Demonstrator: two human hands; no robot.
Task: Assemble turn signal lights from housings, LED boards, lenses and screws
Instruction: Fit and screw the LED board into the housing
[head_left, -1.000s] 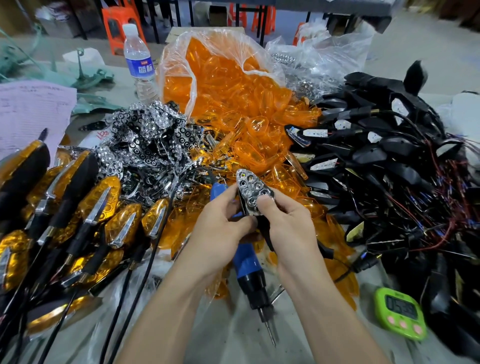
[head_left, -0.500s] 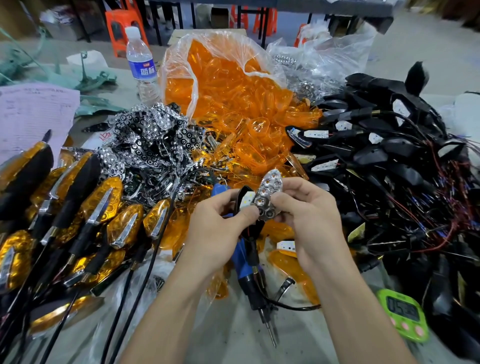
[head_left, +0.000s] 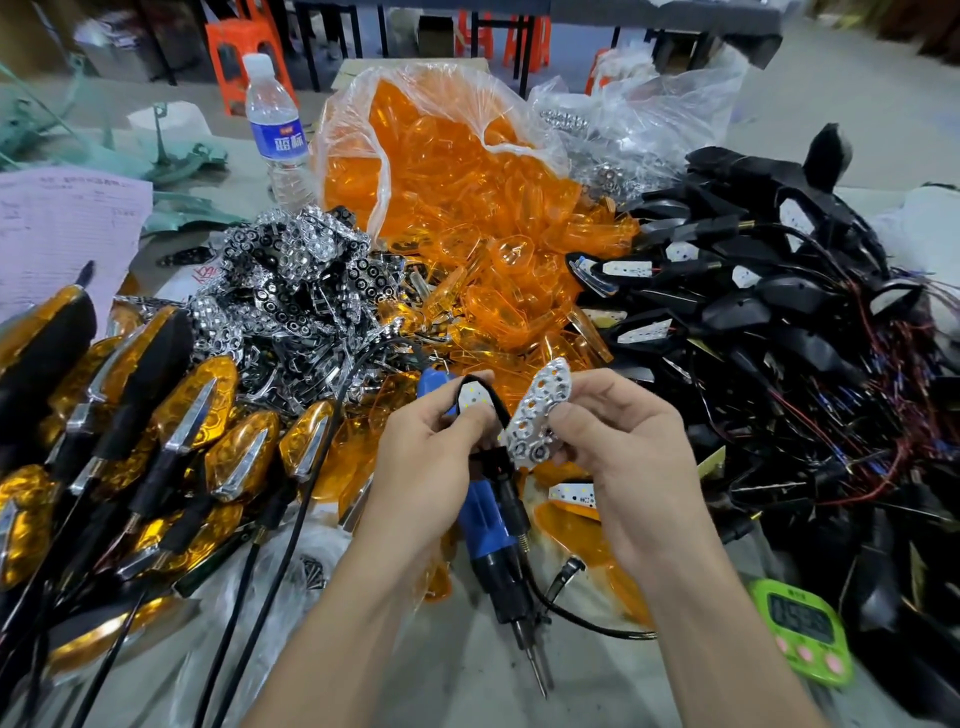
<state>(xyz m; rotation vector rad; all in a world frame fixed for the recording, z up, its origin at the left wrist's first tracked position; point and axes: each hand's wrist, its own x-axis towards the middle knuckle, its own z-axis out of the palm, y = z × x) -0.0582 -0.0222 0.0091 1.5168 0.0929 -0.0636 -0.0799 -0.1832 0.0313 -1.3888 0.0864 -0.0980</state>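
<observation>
Gripping a black housing (head_left: 497, 404) in the left hand (head_left: 421, 457), pinching a chrome reflector (head_left: 540, 415) beside it in the right hand (head_left: 618, 447), over a blue screwdriver (head_left: 488, 525); finding the bottle label (head_left: 283, 140) illegible.

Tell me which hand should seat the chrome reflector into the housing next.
Right. The right hand pinches the chrome reflector just beside the black housing, which the left hand grips, LED board showing.
</observation>
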